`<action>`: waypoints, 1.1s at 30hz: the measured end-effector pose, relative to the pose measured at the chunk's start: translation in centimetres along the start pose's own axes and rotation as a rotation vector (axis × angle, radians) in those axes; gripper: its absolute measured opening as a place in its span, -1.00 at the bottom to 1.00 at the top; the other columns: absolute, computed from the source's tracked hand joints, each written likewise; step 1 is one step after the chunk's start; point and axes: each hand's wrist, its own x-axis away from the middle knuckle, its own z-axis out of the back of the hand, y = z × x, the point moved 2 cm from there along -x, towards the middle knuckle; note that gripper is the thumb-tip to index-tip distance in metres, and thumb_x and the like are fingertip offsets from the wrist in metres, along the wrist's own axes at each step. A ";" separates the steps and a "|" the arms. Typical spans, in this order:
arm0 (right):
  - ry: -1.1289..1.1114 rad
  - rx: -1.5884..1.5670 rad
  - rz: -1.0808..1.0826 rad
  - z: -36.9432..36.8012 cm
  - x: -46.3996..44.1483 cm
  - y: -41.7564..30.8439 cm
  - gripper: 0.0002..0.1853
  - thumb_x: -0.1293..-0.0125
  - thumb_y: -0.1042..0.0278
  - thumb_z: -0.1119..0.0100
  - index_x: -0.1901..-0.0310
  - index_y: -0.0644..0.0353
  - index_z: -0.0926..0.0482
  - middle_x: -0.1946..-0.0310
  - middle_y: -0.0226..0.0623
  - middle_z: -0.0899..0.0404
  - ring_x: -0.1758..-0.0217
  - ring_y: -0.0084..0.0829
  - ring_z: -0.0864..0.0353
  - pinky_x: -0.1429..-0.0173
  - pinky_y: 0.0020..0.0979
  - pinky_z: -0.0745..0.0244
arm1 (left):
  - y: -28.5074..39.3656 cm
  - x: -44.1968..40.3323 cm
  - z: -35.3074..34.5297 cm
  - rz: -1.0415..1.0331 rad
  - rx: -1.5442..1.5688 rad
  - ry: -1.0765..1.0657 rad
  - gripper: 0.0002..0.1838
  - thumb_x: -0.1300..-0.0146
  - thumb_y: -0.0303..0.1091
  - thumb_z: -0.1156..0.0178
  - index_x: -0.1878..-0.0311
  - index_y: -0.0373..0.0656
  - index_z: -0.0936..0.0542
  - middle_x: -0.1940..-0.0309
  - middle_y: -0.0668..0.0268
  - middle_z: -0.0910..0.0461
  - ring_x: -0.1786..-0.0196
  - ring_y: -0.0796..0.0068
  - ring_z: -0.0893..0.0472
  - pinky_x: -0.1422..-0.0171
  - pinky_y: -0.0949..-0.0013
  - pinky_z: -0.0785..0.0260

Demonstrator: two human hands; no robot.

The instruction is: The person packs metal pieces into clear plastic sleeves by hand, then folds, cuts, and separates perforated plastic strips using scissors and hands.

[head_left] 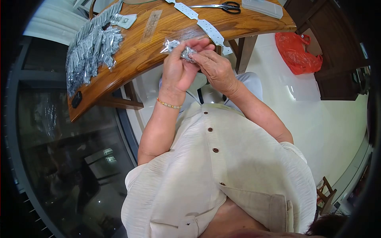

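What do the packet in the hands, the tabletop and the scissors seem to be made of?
Packet: probably clear, glossy plastic film, going by its crinkles and sharp highlights.
Tabletop: looks like varnished wood, given its brown grain and sheen, though a laminate could look similar.
Scissors: silvery, shiny blades, likely metal; dark handles, likely plastic, but too small to be sure.

Clear packet (188,54) partly hidden behind fingers (204,60); contents unclear. White strip (210,31) cut off by top edge.

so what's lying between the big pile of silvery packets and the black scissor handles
In the head view, a translucent marked strip lies on the wooden table nearer the pile, then a dotted white band nearer the handles.
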 end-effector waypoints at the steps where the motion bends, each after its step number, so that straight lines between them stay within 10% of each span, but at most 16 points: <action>1: 0.002 -0.001 -0.001 0.0 0.1 -0.1 -0.64 -0.04 0.58 -0.27 0.06 0.22 -0.59 0.27 -0.23 -0.61 0.26 -0.24 -0.67 0.24 -0.33 -0.65 | -0.4 0.2 -0.1 0.017 0.013 0.004 -0.59 -0.51 -0.17 0.09 -0.08 -0.34 -0.53 -0.16 -0.06 -0.53 -0.31 -0.14 -0.43 -0.45 -0.03 -0.28; 11: -0.111 0.001 -0.090 -0.4 -0.1 -0.5 -0.55 0.00 0.59 -0.35 -0.01 0.20 -0.59 0.04 -0.16 -0.60 0.11 -0.22 -0.65 0.12 -0.33 -0.63 | 0.8 0.7 0.1 0.141 -0.008 0.075 -0.54 -0.51 -0.19 0.14 -0.24 -0.36 -0.45 -0.31 -0.09 -0.40 -0.38 0.02 -0.38 -0.50 -0.01 -0.21; 20: -0.204 0.141 0.164 4.2 -1.8 -0.7 -0.60 0.01 0.41 -0.34 0.05 0.17 -0.65 -0.15 -0.49 -0.57 -0.07 -0.35 -0.53 -0.13 -0.30 -0.40 | 4.9 0.4 1.5 0.184 -0.093 -0.053 -0.48 -0.53 -0.13 0.24 -0.36 -0.29 -0.34 -0.39 0.14 -0.36 -0.40 0.06 -0.38 -0.42 -0.10 -0.27; 28: -0.150 -0.213 -0.336 3.5 -0.6 1.1 -0.81 -0.29 0.35 -0.25 0.14 0.23 -0.66 0.19 -0.31 -0.69 0.22 -0.34 -0.63 0.10 -0.37 -0.56 | 5.3 0.3 0.0 -0.048 -0.229 0.138 -0.48 -0.56 -0.14 0.24 -0.32 -0.38 -0.34 -0.33 0.01 -0.38 -0.37 -0.17 -0.37 -0.40 -0.08 -0.30; 33: -0.185 -0.781 -1.065 1.5 -1.5 1.0 -0.73 -0.41 0.21 -0.17 0.21 0.28 -0.65 0.27 -0.35 -0.66 0.25 -0.62 -0.56 0.24 -0.54 -0.55 | 5.5 0.3 -0.4 -0.160 -0.273 0.135 -0.49 -0.56 -0.14 0.27 -0.28 -0.39 -0.36 -0.32 -0.01 -0.39 -0.37 -0.19 -0.36 -0.41 -0.06 -0.30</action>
